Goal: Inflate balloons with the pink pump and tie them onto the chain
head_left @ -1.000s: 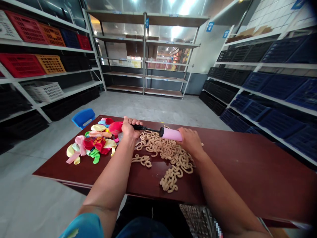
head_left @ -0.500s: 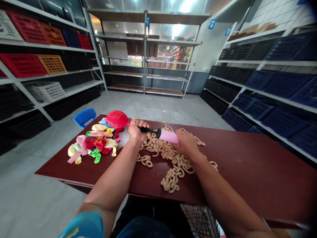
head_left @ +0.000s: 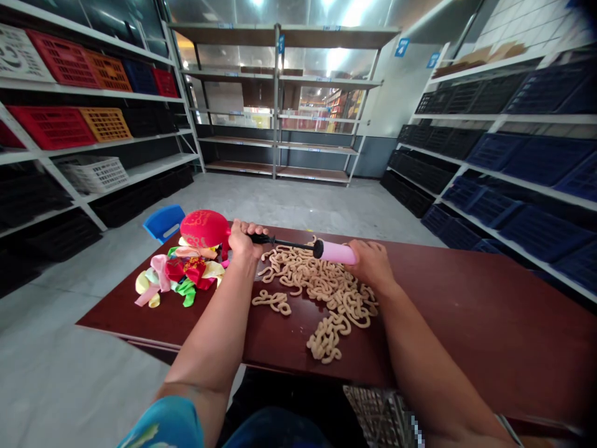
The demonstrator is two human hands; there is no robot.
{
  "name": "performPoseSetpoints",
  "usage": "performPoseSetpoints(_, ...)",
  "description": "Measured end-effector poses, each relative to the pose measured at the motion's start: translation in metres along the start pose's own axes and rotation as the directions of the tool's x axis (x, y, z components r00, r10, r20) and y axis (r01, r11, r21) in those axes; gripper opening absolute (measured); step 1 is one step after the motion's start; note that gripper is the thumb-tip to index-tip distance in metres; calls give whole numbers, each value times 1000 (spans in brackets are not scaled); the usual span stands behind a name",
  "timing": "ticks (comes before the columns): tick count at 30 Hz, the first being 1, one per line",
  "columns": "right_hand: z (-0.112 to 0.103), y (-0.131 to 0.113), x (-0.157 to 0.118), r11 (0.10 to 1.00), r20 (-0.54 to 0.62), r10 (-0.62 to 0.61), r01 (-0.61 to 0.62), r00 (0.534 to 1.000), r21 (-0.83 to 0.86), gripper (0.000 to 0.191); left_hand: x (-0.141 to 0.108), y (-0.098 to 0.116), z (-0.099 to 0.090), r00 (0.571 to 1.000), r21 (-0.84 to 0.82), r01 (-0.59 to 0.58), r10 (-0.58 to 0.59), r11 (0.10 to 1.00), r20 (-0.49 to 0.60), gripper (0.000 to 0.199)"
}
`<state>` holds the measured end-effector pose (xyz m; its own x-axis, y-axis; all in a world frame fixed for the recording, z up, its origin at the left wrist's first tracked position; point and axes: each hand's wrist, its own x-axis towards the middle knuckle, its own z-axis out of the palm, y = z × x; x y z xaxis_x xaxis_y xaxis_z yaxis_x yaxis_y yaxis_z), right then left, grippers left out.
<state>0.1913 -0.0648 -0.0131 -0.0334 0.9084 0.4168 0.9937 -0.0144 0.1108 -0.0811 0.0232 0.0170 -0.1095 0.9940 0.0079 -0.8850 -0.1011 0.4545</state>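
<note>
A hand balloon pump [head_left: 336,252] with a pink barrel and black rod is stretched out between my hands above the table. My left hand [head_left: 247,239] is closed round its black end, by the neck of a red patterned balloon [head_left: 204,228] that is partly inflated. Around the pink barrel my right hand [head_left: 372,261] is closed. Beneath the balloon lies a pile of limp balloons [head_left: 186,274] in red, pink, green and cream. Under the pump spread many beige curled, rope-like pieces [head_left: 321,283], some in a separate clump nearer me.
The dark red table [head_left: 448,311] reaches far to the right. A blue chair [head_left: 164,222] stands beyond its left corner. Shelves with red crates [head_left: 53,127] and other crates line the left; dark blue crates [head_left: 536,158] fill the right racks. A metal shelf unit [head_left: 276,99] stands behind.
My hands have moved apart, drawing the pump out so its black rod shows. The red balloon looks larger and has shifted left with my left hand.
</note>
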Motion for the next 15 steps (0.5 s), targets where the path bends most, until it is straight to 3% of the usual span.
performPoseSetpoints(5,1,0,-3,1000,21,12,-12,1000,-21,31,-1,0,-2,999,-25,-14,15,1000,29,41)
performPoseSetpoints(15,-5,-48,-6,992,-46,-126,126,991,-5,28,-30,-33,11,981,14,120,-121,993,155,47)
